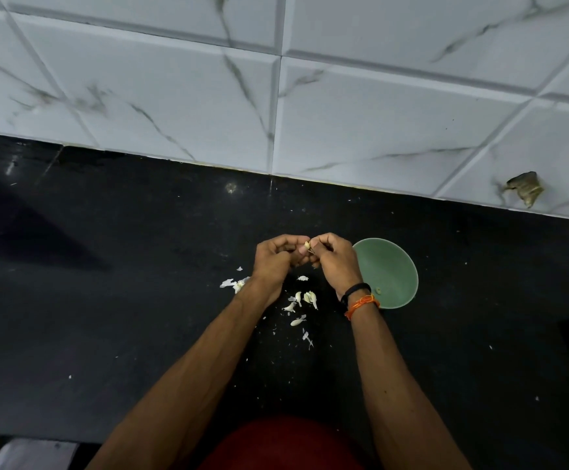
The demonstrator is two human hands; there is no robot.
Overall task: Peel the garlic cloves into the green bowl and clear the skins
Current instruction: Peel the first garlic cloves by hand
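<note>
garlic, as 1 small pale clove [307, 245], is held up between both hands just above the black stone counter [140, 266], a little left of the round pale-green bowl [395, 266]. the clove is pinched by the curled fingertips of the left hand [274, 257] and of the right hand [335, 259], which are drawn close together with their thumbs meeting at it. a brownish shred of skin appears to hang from its lower side, though that detail is too small to be sure of.

the step in hand is judged to be the stripping of skin from this clove. it would be done well if the clove were steadied by 1 hand while the loosened edge is caught with a nail of the other and drawn away lengthwise, so that the skin comes off in large pieces, not crumbs. the clove is best kept over the counter while it is stripped, so that no skin falls into the bowl, and carried across to the bowl only once bare.

1 small yellowish piece [379, 290] lies inside the bowl near its near rim, so the task is judged to be at an early stage. several whitish cloves and papery skins [301, 301] lie scattered on the counter beneath the wrists, with another small heap [234, 284] beside the left wrist. a black band and orange thread [361, 298] are worn on the right wrist. grey-veined white wall tiles [344, 96] stand behind the counter.
</note>
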